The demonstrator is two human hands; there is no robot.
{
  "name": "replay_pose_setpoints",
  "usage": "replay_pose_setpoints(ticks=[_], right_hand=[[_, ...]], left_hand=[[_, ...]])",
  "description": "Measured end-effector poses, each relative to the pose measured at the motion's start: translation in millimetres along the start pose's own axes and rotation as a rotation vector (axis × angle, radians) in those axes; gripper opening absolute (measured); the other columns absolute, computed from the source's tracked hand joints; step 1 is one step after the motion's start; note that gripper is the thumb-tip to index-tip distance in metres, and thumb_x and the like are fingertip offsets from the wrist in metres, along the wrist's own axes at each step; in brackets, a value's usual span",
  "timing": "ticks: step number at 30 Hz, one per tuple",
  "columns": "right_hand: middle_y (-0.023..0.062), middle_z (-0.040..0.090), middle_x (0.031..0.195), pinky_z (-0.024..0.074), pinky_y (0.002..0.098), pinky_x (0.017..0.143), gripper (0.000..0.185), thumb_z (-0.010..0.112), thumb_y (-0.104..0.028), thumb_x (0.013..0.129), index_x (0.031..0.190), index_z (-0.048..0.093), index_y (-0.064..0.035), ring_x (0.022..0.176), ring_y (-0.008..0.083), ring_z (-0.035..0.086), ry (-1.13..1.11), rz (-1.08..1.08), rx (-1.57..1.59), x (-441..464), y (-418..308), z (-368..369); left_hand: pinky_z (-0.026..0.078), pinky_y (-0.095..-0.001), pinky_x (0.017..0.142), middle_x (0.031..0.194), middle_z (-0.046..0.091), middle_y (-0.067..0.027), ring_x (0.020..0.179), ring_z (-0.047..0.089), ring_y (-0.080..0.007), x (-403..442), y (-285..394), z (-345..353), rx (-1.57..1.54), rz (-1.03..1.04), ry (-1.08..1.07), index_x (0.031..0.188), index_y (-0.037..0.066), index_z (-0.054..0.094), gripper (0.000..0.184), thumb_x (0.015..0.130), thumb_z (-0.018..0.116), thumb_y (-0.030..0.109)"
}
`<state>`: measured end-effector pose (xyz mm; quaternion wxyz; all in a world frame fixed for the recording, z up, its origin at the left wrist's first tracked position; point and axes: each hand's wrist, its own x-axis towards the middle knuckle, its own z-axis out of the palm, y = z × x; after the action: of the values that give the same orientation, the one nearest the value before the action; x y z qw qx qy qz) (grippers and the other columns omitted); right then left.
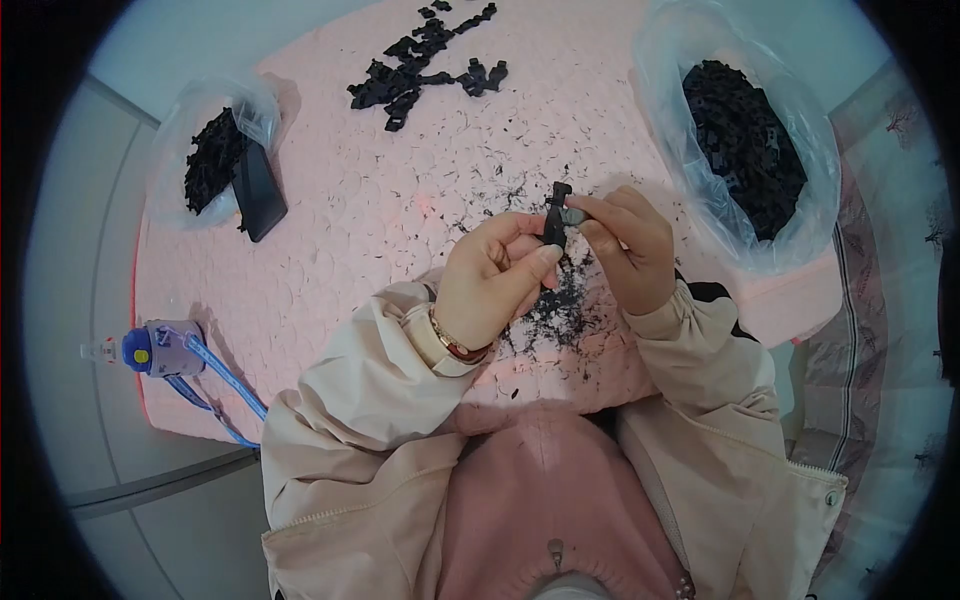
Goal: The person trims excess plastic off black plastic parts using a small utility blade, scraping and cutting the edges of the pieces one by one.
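Observation:
Between my two hands, above the pink quilted cover, a small black part (556, 212) is held nearly upright. My left hand (497, 278) grips its lower end between thumb and fingers. A small greyish, roundish tool (574, 216) is pinched in the fingertips of my right hand (632, 243) and touches the part's right side; its exact form is too small to tell. Black shavings (560, 308) lie scattered on the cover below and around my hands.
Loose black parts (425, 60) lie at the far edge. A plastic bag of black parts (740, 150) is at the right, a smaller bag (210, 160) at the left with a dark phone-like object (260, 193). A bottle (165, 348) with a blue strap stands lower left.

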<state>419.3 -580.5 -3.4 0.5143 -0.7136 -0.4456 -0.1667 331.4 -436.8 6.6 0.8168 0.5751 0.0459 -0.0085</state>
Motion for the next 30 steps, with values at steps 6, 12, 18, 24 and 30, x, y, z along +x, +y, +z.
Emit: replay_pose_setpoints(ticks=[6, 12, 18, 24, 30], right_hand=[[0.0061, 0.047, 0.058, 0.0354, 0.0290, 0.050, 0.016, 0.059, -0.006, 0.071, 0.087, 0.061, -0.0031, 0.054, 0.0193, 0.044, 0.010, 0.065, -0.047, 1, 1, -2], [0.0066, 0.048, 0.059, 0.0362, 0.0288, 0.051, 0.016, 0.059, -0.002, 0.070, 0.086, 0.061, -0.0026, 0.054, 0.0197, 0.044, 0.070, -0.016, -0.209, 2, 0, -1], [0.0046, 0.054, 0.068, 0.0373, 0.0240, 0.056, 0.015, 0.054, -0.005, 0.079, 0.092, 0.059, 0.0000, 0.061, 0.0121, 0.047, 0.180, 0.223, 0.136, -1, 7, 1], [-0.0009, 0.056, 0.081, 0.0376, 0.0208, 0.063, 0.022, 0.053, -0.014, 0.084, 0.099, 0.057, 0.0018, 0.072, 0.0044, 0.046, -0.023, 0.690, 0.576, -2, 6, -4], [-0.0034, 0.053, 0.072, 0.0339, 0.0181, 0.056, 0.017, 0.055, -0.013, 0.082, 0.091, 0.058, 0.0013, 0.064, 0.0022, 0.042, -0.064, 0.704, 0.651, -5, 4, -4]], left_hand=[[0.027, -0.0160, 0.034, 0.063, 0.053, -0.0049, 0.038, 0.037, -0.0024, -1, -2, 2, -0.008, -0.024, -0.010, 0.102, -0.006, 0.045, 0.022, 0.083, 0.049, 0.004], [0.028, -0.0170, 0.033, 0.063, 0.052, -0.0054, 0.035, 0.034, -0.0042, 0, -1, 1, -0.019, -0.040, -0.028, 0.100, -0.003, 0.048, 0.018, 0.086, 0.045, 0.008], [0.028, -0.0179, 0.034, 0.064, 0.051, -0.0057, 0.037, 0.035, -0.0055, 3, -4, -6, -0.164, -0.101, -0.113, 0.104, -0.004, 0.045, 0.024, 0.088, 0.043, 0.014], [0.026, -0.0185, 0.036, 0.062, 0.048, -0.0055, 0.039, 0.033, -0.0066, 5, -1, -10, -0.351, -0.165, -0.296, 0.106, -0.002, 0.046, 0.031, 0.091, 0.036, 0.023], [0.030, -0.0185, 0.039, 0.063, 0.049, -0.0047, 0.043, 0.037, -0.0072, 9, -6, -14, -0.366, -0.184, -0.434, 0.107, -0.002, 0.047, 0.032, 0.091, 0.037, 0.024]])
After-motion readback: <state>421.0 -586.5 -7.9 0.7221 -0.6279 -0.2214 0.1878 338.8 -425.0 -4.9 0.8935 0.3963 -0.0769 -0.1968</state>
